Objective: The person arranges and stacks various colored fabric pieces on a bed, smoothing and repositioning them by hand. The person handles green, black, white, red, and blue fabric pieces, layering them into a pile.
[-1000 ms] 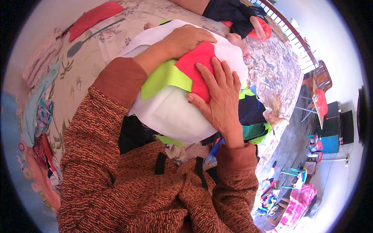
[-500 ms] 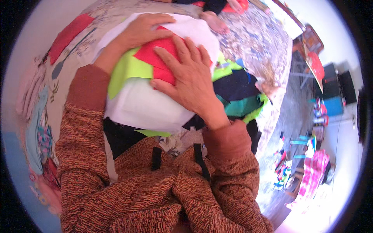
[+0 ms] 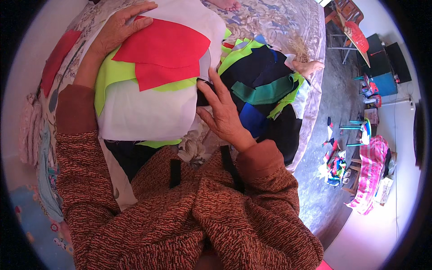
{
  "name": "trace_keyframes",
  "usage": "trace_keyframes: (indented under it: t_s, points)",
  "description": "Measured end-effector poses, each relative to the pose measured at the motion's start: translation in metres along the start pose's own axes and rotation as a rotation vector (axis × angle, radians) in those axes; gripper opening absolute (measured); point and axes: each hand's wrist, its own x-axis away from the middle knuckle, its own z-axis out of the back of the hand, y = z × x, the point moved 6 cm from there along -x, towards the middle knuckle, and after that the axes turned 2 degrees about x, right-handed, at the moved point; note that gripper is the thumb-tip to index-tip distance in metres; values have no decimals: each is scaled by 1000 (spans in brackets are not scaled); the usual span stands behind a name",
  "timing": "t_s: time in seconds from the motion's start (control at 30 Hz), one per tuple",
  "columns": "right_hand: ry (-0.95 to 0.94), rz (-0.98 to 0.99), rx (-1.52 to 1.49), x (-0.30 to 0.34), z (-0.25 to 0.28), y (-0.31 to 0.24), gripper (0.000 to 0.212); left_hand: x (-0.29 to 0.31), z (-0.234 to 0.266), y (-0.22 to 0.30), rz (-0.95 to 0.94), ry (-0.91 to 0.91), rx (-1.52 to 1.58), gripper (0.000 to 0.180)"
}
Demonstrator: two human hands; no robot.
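A stack of cloth pieces lies in front of me, with white cloth [image 3: 144, 112] at its near side, lime-green cloth [image 3: 108, 83] above that and red cloth [image 3: 166, 47] on top. My left hand [image 3: 119, 30] rests open on the stack's far left, its thumb on the red cloth's edge. At the stack's right side is my right hand [image 3: 222, 112], fingers apart and fingertips against the cloth edges. Just right of it spreads a loose pile of scraps: black cloth [image 3: 256, 67], a dark green strip [image 3: 263, 93] and blue cloth [image 3: 251, 119].
Everything lies on a flower-patterned bedspread [image 3: 270, 22]. A bare foot [image 3: 308, 67] shows beyond the scrap pile, another [image 3: 227, 4] at the top. Folded pink cloth [image 3: 30, 130] lies left. On the floor at right are a heap of scraps [image 3: 335, 168] and a small stool [image 3: 357, 128].
My right hand has come off the red cloth's top, down to the stack's right side. My left hand stays on the far left. The view has shifted, showing more of the scrap pile.
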Motion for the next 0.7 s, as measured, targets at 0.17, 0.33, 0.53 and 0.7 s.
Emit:
trace_keyframes:
  t_s: [0.17,0.33,0.53,0.7]
  points:
    - [-281,-298,-6,103,-17,90,36,1,0,0,-15,2,-21,41]
    - [219,-1026,-653,160,13,171,36,5,1,-3,4,9,-33,41]
    - [741,-1229,-1033,192,38,218,47,3,0,6,-34,14,-46,40]
    - [698,-1328,-1209,180,26,243,42,2,0,6,-26,23,-51,42]
